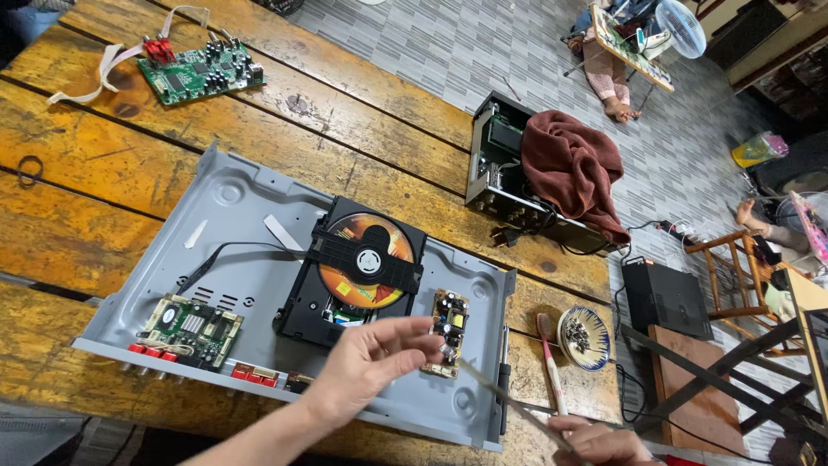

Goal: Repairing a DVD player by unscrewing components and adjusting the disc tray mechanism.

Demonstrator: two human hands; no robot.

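Down near the surface's [78, 164] front edge, the left hand [375, 358] hovers over an opened grey metal chassis [259, 259], its fingers loosely spread and curled, with thumb and forefinger tips close to a small component at the near end of a small power board [448, 332]; whether they actually pinch it cannot be told. The right hand [604, 444], only partly in view at the front right corner, is closed around the end of a long thin metal tool [509, 401] whose tip reaches up to that same end of the power board. This board lies in the right part of the chassis, just beside a black disc drive [354, 272] holding an orange disc [366, 259]. A green circuit board [191, 326] with red sockets sits in the chassis's front left corner. Just beyond the chassis's right side lie a pink-handled toothbrush [550, 358] and a small dish of screws [584, 338]. Another green circuit board [200, 71] with a white ribbon cable rests near the far left edge. At the far right edge stands a second open device [500, 168], partly covered by a dark red cloth [573, 168].
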